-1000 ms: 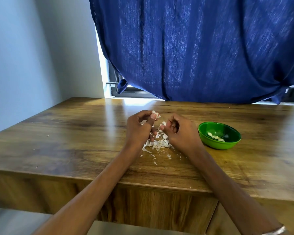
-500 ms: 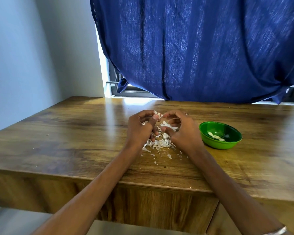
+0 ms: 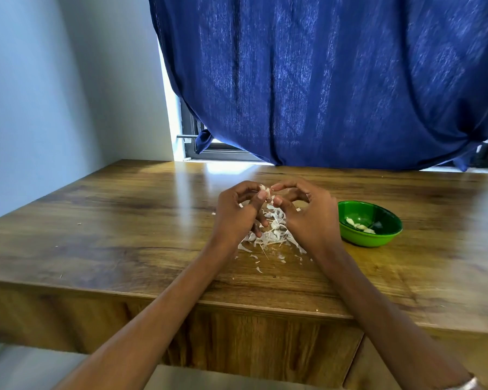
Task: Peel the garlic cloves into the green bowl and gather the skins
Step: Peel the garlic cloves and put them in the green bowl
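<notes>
Mid-peel. Left hand pinches a garlic clove between thumb and fingertips, raised over the skin pile at table centre. Right hand has curled fingers at the clove; whether it grips skin I can't tell. Green bowl sits at 3 o'clock of the hands, a few peeled cloves inside. Next, likely: strip remaining skin, drop clove in bowl.

wooden table, blue curtain, pale wall

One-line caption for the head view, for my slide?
Both hands pinch a garlic clove above the skin pile; peeled cloves lie in the green bowl.
</notes>
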Available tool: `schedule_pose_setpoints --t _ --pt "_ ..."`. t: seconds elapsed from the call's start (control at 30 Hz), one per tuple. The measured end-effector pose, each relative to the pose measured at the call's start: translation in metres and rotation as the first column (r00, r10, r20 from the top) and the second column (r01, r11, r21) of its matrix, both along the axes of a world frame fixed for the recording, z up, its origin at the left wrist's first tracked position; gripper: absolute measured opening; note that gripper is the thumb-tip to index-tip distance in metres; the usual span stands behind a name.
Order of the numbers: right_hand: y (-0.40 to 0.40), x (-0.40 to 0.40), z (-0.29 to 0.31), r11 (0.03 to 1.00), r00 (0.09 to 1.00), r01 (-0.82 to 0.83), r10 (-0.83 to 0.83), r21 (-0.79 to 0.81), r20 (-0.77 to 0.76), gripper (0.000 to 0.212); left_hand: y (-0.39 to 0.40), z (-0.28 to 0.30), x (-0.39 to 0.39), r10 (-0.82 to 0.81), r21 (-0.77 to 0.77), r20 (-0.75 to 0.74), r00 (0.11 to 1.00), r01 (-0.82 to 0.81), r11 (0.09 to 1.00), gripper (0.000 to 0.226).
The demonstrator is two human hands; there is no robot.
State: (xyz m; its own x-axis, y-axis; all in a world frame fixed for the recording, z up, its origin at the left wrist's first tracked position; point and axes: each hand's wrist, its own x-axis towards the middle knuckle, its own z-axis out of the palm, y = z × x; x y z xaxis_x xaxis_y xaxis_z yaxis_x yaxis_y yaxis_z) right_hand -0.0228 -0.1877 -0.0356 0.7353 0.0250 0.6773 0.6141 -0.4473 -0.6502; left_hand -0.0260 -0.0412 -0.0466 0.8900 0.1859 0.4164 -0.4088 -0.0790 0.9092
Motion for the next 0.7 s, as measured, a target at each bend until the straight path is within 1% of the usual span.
schedule_pose_setpoints --t 0.1,0.13,0.2,0.27,0.33,0.4,0.43,0.5,0.57,0.7 --pt "0.000 0.001 0.000 0.997 0.999 0.023 -0.021 -0.071 0.034 0.023 -0.001 0.001 -0.001 0.009 0.019 0.020 1.000 -0.009 1.000 0.008" --pt "0.000 0.001 0.000 0.997 0.999 0.018 -0.015 -0.074 0.033 0.020 -0.001 0.001 -0.002 0.015 0.032 0.025 1.000 -0.016 0.999 0.006" --pt "0.000 0.000 -0.001 0.999 1.000 -0.006 0.007 -0.039 0.028 0.011 -0.001 0.001 -0.001 0.017 0.044 0.027 0.999 -0.018 0.999 0.003" --pt "0.001 -0.002 0.000 1.000 1.000 -0.026 0.026 0.005 0.012 0.010 -0.001 0.001 -0.001 0.028 0.043 0.021 0.999 -0.029 0.999 0.006" --pt "0.000 -0.002 0.000 1.000 1.000 -0.008 0.008 0.024 -0.001 0.008 -0.001 0.001 -0.002 0.052 0.034 0.024 0.998 -0.052 0.998 0.006" --pt "-0.003 0.003 -0.002 0.999 0.999 0.032 -0.032 0.010 -0.042 0.003 0.000 0.001 -0.003 0.065 0.012 0.034 0.997 -0.066 0.998 0.008" --pt "-0.004 0.006 -0.003 0.999 0.996 0.040 -0.040 -0.011 -0.074 0.006 0.000 0.001 -0.003 0.067 0.000 0.037 0.997 -0.067 0.998 0.009" --pt "-0.004 0.008 -0.005 0.996 0.991 0.007 -0.018 -0.085 -0.136 0.018 0.000 0.001 -0.002 0.055 -0.003 0.030 0.998 -0.055 0.999 0.009" --pt "-0.002 0.006 -0.005 0.991 0.990 -0.032 0.014 -0.129 -0.142 0.029 -0.001 0.001 -0.002 0.037 0.016 0.018 0.999 -0.037 0.999 0.008" --pt "0.001 -0.001 -0.001 0.993 0.988 -0.115 0.117 0.023 -0.101 0.017 -0.002 0.002 -0.003 -0.008 0.021 0.008 1.000 0.008 1.000 0.009"
